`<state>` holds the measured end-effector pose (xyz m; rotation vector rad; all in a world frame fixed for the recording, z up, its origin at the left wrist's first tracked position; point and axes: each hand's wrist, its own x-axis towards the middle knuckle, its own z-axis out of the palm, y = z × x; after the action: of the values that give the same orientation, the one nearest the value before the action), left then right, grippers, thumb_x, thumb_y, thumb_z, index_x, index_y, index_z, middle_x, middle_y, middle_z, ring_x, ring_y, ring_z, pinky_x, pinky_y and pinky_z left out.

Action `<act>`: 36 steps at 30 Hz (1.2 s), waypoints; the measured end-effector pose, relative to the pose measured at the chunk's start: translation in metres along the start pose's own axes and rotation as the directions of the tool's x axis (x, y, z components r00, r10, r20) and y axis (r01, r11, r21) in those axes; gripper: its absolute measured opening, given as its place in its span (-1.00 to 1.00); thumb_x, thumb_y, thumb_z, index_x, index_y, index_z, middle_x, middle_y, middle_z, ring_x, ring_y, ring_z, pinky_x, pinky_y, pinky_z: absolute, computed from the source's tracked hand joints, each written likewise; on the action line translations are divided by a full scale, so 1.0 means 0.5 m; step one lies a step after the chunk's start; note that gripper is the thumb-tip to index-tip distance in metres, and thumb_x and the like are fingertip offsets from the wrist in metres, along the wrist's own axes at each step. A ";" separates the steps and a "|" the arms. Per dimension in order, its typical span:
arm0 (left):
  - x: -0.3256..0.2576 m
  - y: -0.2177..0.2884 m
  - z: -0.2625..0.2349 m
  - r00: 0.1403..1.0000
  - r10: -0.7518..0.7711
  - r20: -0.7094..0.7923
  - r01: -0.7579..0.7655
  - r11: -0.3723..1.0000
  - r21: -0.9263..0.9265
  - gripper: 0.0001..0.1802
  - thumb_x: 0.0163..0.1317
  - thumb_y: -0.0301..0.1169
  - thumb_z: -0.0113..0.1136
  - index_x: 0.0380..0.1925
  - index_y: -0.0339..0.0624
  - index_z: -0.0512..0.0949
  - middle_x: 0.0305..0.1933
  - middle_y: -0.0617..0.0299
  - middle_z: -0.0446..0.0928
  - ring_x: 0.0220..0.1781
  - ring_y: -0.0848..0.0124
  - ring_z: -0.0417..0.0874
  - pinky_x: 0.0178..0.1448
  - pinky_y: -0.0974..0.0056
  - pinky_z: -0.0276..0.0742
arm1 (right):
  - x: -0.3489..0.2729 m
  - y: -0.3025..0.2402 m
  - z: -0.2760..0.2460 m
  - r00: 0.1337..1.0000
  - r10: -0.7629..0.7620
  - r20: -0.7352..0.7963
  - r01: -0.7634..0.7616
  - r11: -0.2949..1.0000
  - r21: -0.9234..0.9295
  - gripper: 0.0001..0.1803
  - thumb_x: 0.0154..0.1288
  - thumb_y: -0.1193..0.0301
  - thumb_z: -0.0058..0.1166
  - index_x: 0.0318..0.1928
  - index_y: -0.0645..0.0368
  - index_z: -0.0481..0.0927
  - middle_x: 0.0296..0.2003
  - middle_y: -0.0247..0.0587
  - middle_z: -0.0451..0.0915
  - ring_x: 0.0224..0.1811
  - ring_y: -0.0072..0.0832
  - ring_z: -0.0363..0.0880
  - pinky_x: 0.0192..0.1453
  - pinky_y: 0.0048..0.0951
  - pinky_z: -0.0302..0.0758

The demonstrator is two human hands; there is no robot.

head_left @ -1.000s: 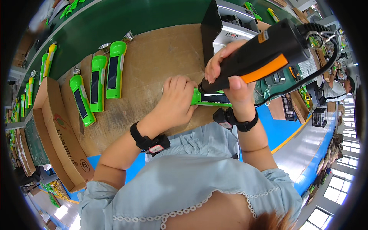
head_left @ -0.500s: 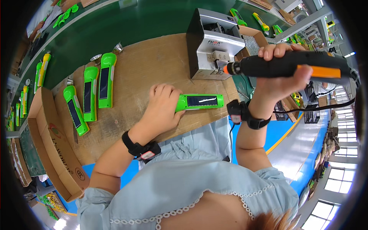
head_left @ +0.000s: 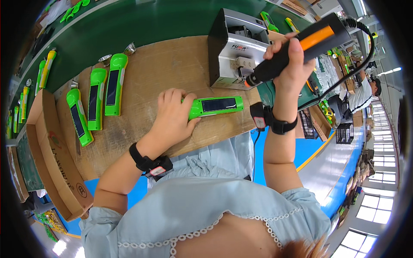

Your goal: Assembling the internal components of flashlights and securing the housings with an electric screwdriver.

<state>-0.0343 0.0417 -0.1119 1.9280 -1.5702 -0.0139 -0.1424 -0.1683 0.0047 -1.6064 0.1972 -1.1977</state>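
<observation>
Assembly station seen from above. The left hand (head_left: 172, 114) lies flat, fingers spread, over one end of a green flashlight body (head_left: 215, 105), pinning it on its side near the front edge of the wooden surface (head_left: 172, 64). The right hand (head_left: 292, 64) is closed in a full fist round a black-and-orange powered screwdriver (head_left: 297, 49), raised with its tip beside the grey metal box (head_left: 234, 47) at the back edge. Three more green bodies (head_left: 97, 101) lie in a row toward the left edge, beside a cardboard box (head_left: 51, 159). To work well, the body should probably stay pressed flat, the driver held square, and fingers kept off the fastener point.
</observation>
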 end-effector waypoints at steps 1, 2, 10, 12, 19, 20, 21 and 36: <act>-0.001 0.000 0.002 1.000 -0.010 -0.002 0.010 1.000 0.000 -0.45 -0.16 -0.34 0.35 -0.10 -0.17 0.42 -0.12 0.01 0.34 0.02 0.03 0.31 0.15 0.01 0.16 | -0.014 -0.002 0.003 1.000 -0.003 0.004 0.003 0.998 0.061 -0.58 0.17 0.18 0.14 -0.18 0.25 0.37 -0.54 -0.14 0.42 -0.57 -0.36 0.43 -0.45 -0.36 0.45; -0.001 0.001 0.003 1.000 0.001 -0.011 -0.001 1.000 -0.001 -0.45 -0.15 -0.34 0.35 -0.09 -0.19 0.41 -0.11 0.01 0.33 0.03 0.04 0.31 0.15 0.01 0.16 | -0.029 -0.004 0.007 1.000 -0.006 0.007 0.005 0.993 0.121 -0.56 0.16 0.14 0.14 -0.18 0.24 0.37 -0.54 -0.15 0.41 -0.57 -0.36 0.42 -0.44 -0.34 0.44; -0.003 -0.002 0.003 1.000 0.020 -0.017 -0.021 1.000 -0.024 -0.47 -0.12 -0.36 0.31 -0.09 -0.22 0.38 -0.10 0.00 0.33 0.06 0.04 0.30 0.17 0.01 0.14 | -0.025 -0.012 0.013 0.947 -0.245 -0.206 0.275 0.952 0.132 -0.61 0.17 0.29 0.17 -0.18 0.31 0.33 -0.56 -0.12 0.47 -0.58 -0.39 0.48 -0.44 -0.40 0.50; -0.004 -0.002 0.003 1.000 0.025 -0.014 -0.025 1.000 -0.018 -0.47 -0.13 -0.37 0.31 -0.09 -0.23 0.38 -0.10 0.00 0.33 0.06 0.04 0.30 0.17 0.02 0.14 | -0.015 0.000 0.010 0.947 -0.253 -0.200 0.281 0.951 0.130 -0.64 0.19 0.32 0.15 -0.19 0.32 0.33 -0.55 -0.12 0.48 -0.57 -0.41 0.48 -0.45 -0.41 0.50; 0.004 0.001 -0.006 0.999 0.022 -0.029 -0.023 1.000 -0.017 -0.48 -0.13 -0.34 0.31 -0.10 -0.20 0.41 -0.09 0.01 0.32 0.06 0.03 0.30 0.17 0.01 0.14 | -0.028 0.001 0.005 0.985 -0.130 -0.112 0.135 0.990 0.044 -0.58 0.15 0.20 0.17 -0.17 0.24 0.35 -0.54 -0.12 0.42 -0.55 -0.34 0.45 -0.41 -0.32 0.47; 0.011 0.004 -0.011 0.997 0.043 -0.066 -0.046 0.998 -0.036 -0.49 -0.11 -0.33 0.32 -0.10 -0.19 0.42 -0.10 0.02 0.35 0.04 0.05 0.33 0.15 0.03 0.17 | -0.033 -0.011 0.002 0.989 -0.104 -0.108 0.114 0.990 0.087 -0.57 0.15 0.18 0.17 -0.17 0.22 0.35 -0.54 -0.13 0.41 -0.55 -0.34 0.44 -0.41 -0.31 0.46; 0.019 0.009 -0.014 0.992 0.064 -0.104 -0.070 0.996 -0.054 -0.50 -0.10 -0.32 0.32 -0.10 -0.18 0.44 -0.10 0.04 0.38 0.03 0.06 0.35 0.13 0.05 0.21 | -0.037 -0.024 0.004 0.990 -0.073 -0.121 0.086 0.991 0.100 -0.53 0.13 0.08 0.14 -0.16 0.17 0.36 -0.53 -0.17 0.39 -0.54 -0.35 0.40 -0.40 -0.29 0.41; 0.159 0.080 -0.022 0.986 0.046 -0.160 -0.077 0.978 -0.193 -0.93 -0.02 -0.47 0.26 -0.50 -0.20 0.62 -0.45 0.12 0.57 -0.41 0.21 0.58 -0.33 0.25 0.48 | -0.063 -0.109 -0.040 0.992 -0.083 -0.098 0.120 0.868 0.482 -0.36 0.13 -0.12 0.00 -0.06 0.17 0.28 -0.46 -0.17 0.41 -0.51 -0.34 0.44 -0.36 -0.27 0.47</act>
<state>-0.0421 -0.0262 -0.0540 1.6846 -1.4666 0.0047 -0.1959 -0.1381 0.0284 -1.1381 -0.1411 -1.2670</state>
